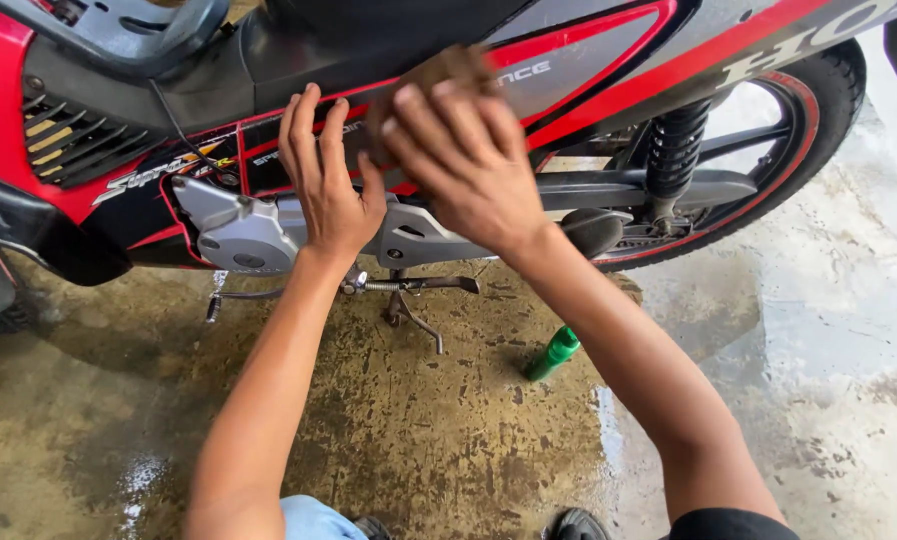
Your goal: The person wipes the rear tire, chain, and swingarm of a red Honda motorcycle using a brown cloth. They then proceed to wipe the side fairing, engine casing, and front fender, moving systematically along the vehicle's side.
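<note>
A red, black and grey motorbike [608,60] stands side-on in front of me on a wet floor. My right hand [468,165] presses a brown cloth [448,70] against the bike's side panel, just under the seat. My left hand [326,180] lies flat and spread on the black lower panel beside it, above the silver engine cover [233,230]. Most of the cloth is hidden under my right fingers.
A green bottle [553,352] stands on the stained, wet concrete floor [448,420] below my right forearm. The kickstand and foot peg [418,300] stick out under the engine. The rear wheel [798,130] with its shock absorber is at the right. My shoes show at the bottom edge.
</note>
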